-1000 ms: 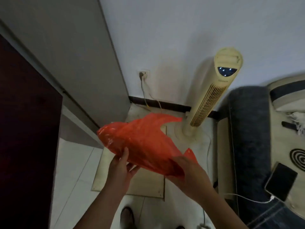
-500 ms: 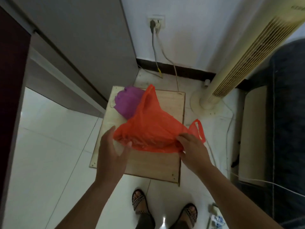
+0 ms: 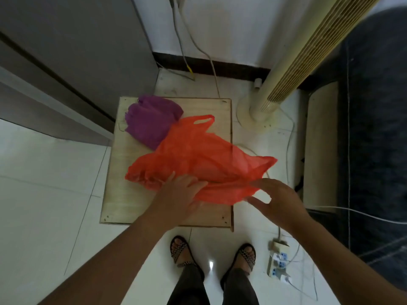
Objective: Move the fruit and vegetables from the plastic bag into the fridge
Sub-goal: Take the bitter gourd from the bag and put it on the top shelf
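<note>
Floor [image 3: 44,194]: glossy white tiles, with a low square pale wooden table [image 3: 123,194] standing on them by the wall.
Fridge [image 3: 77,40]: tall grey body just left of the table.
Red-orange thin plastic bag [image 3: 198,155]: lies limp and flattened across the table, handles spread toward the far and right edges; contents cannot be made out.
Purple bunched mesh bag [image 3: 149,122]: far-left on the table, partly under the red-orange bag; contents unclear.
Left hand [image 3: 178,197]: fingers straight, resting flat on the bag's near edge.
Right hand [image 3: 277,199]: fingers spread apart at the bag's right corner, gripping nothing.
Cream tower fan [image 3: 286,73]: right of the table.
</note>
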`<state>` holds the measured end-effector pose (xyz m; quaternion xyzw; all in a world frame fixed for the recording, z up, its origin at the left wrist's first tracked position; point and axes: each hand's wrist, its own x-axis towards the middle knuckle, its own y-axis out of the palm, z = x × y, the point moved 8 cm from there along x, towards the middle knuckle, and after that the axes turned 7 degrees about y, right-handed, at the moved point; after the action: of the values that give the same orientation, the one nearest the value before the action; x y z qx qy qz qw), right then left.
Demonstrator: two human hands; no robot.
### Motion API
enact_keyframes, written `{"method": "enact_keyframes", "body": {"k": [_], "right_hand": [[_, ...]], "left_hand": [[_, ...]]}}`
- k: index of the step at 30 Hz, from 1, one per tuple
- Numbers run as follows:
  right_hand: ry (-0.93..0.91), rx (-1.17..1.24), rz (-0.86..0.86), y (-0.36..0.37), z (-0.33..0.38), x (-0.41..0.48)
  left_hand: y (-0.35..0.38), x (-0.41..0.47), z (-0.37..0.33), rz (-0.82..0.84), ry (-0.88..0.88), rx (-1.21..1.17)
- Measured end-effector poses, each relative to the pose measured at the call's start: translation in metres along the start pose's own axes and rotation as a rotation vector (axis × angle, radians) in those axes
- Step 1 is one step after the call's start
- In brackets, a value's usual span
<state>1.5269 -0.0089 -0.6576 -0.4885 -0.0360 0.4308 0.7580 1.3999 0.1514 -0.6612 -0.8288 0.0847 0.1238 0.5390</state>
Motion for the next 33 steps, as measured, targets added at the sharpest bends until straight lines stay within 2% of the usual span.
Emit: {"method": "enact_keyframes", "body": {"k": [2,4,6,8,13,16,18,20,23,27,30,33], "right_hand": [[0.070,0.067,-0.039,-0.001,-0.007,-0.002],[0.071,0.127,-0.141,-0.010,0.002,0.000],[-0.017,0.158,-0.273,-0.022,0.026,0.005],[-0.089,0.137,-0.309,-0.027,0.049,0.014],[0.119,0.001,-0.002,0.026,0.009,0.037],[0.156,0.022,0.048,0.040,-0.016,0.026],[0.158,0.070,0.033,0.040,-0.022,0.018],[0.143,0.099,-0.001,0.041,-0.025,0.013],[0.131,0.148,-0.061,0.045,-0.033,0.012],[0.141,0.164,-0.048,0.058,-0.045,0.011],[0.133,0.196,-0.035,0.056,-0.043,0.008],[0.005,0.168,-0.227,0.024,-0.019,0.004]], "left_hand": [[0.006,-0.015,-0.006,-0.045,0.043,-0.008],[0.015,-0.026,-0.014,-0.020,0.058,-0.060],[0.021,-0.032,-0.017,-0.018,0.028,-0.123],[0.023,-0.034,-0.017,-0.044,0.009,-0.147],[0.003,-0.020,-0.020,-0.194,-0.025,-0.115],[-0.029,0.003,-0.025,-0.374,-0.038,-0.071],[-0.037,0.024,-0.030,-0.401,-0.027,-0.096],[-0.027,0.042,-0.030,-0.335,-0.030,-0.138],[0.010,0.059,-0.019,-0.128,-0.040,-0.174],[0.038,0.069,-0.005,0.082,-0.039,-0.051],[0.039,0.074,-0.005,0.119,-0.042,-0.009],[0.041,0.071,-0.004,0.097,-0.057,-0.030]]}}
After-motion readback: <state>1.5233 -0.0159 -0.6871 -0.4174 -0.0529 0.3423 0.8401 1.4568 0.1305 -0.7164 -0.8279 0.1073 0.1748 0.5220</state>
